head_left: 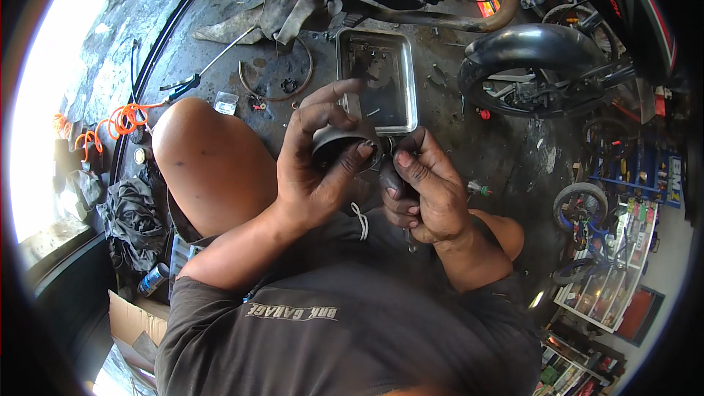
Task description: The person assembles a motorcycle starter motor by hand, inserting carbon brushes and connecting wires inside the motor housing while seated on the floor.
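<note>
A dark cup-shaped part is held above the floor, in front of the near-left corner of a metal tray. It is gripped by the left hand, whose thumb and fingers are clamped about its wall, the hollow being turned toward the wearer. By the right hand, closed just beside it, a slim metal piece is grasped; most of its length is hidden, and whether the part is touched by it cannot be told. Within the tray, a small pale piece is seen toward the near edge. Left of the tray's left edge, a thin hoop and a small toothed ring are laid on the floor; farther left, an air gun is joined to an orange coiled hose. Beyond the tray's right edge, a black-tyred wheel is seen.
</note>
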A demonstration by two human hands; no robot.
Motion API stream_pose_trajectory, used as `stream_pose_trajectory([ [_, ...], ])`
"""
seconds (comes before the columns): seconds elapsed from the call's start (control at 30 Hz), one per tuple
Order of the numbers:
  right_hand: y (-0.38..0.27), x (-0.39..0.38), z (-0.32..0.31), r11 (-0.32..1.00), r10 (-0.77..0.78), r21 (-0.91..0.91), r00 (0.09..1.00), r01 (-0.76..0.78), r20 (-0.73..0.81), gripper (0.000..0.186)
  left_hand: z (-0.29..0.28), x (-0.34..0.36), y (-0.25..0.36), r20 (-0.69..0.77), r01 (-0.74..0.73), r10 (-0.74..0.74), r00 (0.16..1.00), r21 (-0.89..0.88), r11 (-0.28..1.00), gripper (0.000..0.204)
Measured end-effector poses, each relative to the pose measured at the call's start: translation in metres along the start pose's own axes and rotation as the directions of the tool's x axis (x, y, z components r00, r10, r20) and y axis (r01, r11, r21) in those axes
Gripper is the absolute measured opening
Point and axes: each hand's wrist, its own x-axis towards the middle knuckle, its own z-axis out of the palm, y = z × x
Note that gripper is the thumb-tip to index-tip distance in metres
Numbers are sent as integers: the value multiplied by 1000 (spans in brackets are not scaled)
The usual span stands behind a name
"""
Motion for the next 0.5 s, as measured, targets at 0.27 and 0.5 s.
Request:
stream_pose_trajectory([
  [0.27, 6, 4, 2, 996, -43, -80, 999, 43, 1, 16, 2, -2, 2, -24, 42, -42, 999, 21, 999, 42],
  [0.5, 17, 8, -5, 991, -125, -59, 992, 124, -14, 16, -1, -5, 4, -26, 310, -310, 950, -5, 951, 43],
])
